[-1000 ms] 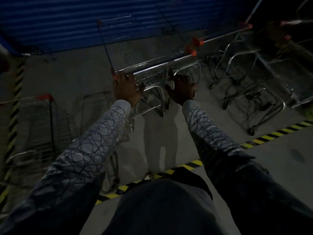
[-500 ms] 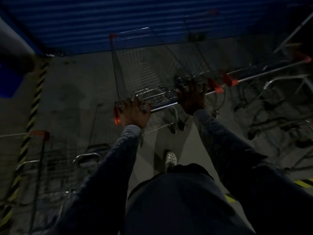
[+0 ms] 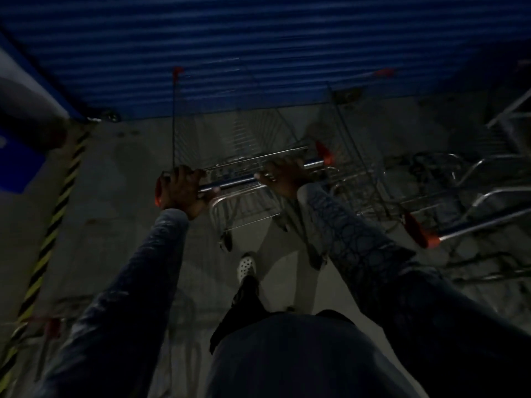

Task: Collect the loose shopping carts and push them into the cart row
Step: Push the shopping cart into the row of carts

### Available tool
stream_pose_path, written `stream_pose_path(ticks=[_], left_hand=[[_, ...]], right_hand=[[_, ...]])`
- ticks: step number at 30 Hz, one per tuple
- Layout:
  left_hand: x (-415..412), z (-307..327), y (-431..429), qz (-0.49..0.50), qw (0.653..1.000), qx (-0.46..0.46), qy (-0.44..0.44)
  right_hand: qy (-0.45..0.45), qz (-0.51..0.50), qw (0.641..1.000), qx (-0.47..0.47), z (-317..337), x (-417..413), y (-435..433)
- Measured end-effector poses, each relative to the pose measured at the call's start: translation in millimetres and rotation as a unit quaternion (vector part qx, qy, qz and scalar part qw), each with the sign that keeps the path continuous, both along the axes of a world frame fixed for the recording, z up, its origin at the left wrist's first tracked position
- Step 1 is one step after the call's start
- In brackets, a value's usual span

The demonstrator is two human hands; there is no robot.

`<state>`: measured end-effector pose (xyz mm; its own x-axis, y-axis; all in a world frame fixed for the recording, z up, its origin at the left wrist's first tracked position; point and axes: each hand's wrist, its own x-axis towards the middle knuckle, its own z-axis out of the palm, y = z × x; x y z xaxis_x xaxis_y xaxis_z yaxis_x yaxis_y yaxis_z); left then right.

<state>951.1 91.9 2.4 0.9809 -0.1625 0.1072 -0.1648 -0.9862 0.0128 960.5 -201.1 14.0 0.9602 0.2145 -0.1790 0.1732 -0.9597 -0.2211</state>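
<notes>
dim, blurred scene. the left hand (image 3: 182, 191) and right hand (image 3: 283, 176) each curl round the handle (image 3: 235, 183) of a wire cart (image 3: 230, 133), one by each of its red caps (image 3: 324, 153). the cart's front points toward a blue ribbed wall (image 3: 230, 47). just right of it stands a second cart (image 3: 474, 225), its bar slanting. a yellow-black stripe (image 3: 54, 219) runs along the floor (image 3: 115, 179) at left. a white perforated shoe (image 3: 246, 265) shows below the handle

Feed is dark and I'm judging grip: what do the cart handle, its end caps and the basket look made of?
Handle: seemingly polished metal tube, showing bright glints. End caps: probably matte red-orange plastic, solid colour. Basket: thin metal wire grid, see-through.
</notes>
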Motion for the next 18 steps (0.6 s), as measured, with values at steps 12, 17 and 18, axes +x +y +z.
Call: stream_pose_path(ticks=[12,17,18], left_hand=[[166.1,-24.1,36.8,0.097,0.994,-0.013,0.047],[194.9,-19.6,34.1,0.079,0.995,-0.032,0.05],[198.1,-19.0,32.6,0.086,0.994,-0.025,0.063]], right_hand=[[0.107,-0.059,0.991,0.059,12.4,187.8,24.3],[0.077,-0.059,0.993,-0.06,20.0,216.0,17.8],[0.073,-0.065,0.993,-0.069,19.4,217.7,15.4]])
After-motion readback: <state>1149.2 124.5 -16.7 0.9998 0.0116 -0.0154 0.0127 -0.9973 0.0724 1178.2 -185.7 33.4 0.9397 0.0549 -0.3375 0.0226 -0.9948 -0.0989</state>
